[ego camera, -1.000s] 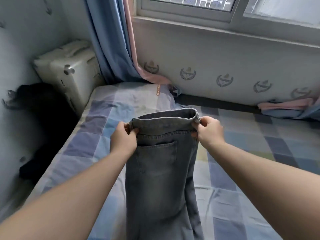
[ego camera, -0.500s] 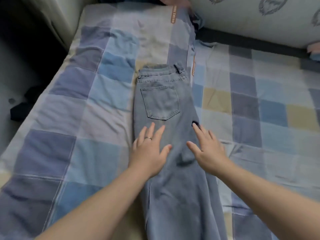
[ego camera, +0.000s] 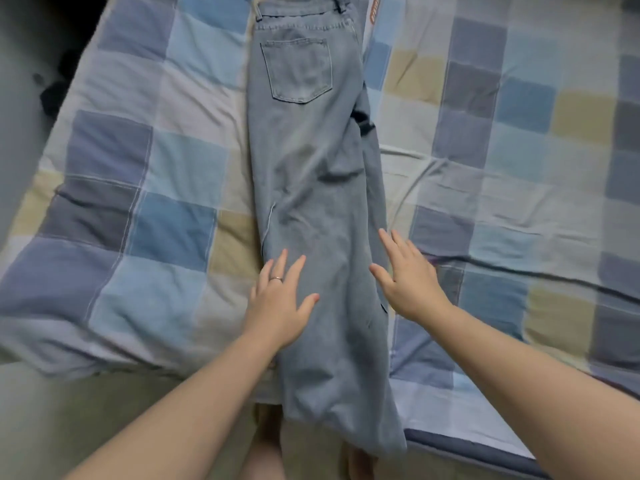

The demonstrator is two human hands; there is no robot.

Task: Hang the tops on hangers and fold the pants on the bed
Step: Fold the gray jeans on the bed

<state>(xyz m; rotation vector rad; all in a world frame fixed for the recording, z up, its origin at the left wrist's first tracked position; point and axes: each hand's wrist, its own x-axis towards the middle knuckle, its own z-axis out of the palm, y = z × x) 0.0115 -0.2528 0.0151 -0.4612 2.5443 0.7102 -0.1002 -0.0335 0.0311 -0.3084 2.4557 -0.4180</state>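
A pair of light blue jeans (ego camera: 311,161) lies folded lengthwise on the checked bed cover (ego camera: 145,174), waistband at the top, back pocket facing up, legs hanging over the near edge of the bed. My left hand (ego camera: 278,301), with a ring on one finger, lies flat with spread fingers on the left side of the legs. My right hand (ego camera: 407,275) rests flat with straight fingers on the right edge of the jeans. Neither hand grips the cloth.
The bed's near edge (ego camera: 467,445) runs across the bottom, with my bare feet (ego camera: 266,441) below it on the floor. A dark item (ego camera: 57,88) lies on the floor to the left of the bed. An orange label (ego camera: 375,8) shows beside the waistband.
One second ago both hands held the waistband up. The jeans now lie flat on the bed, and my flat hands have slid down from below the pocket to the lower legs.
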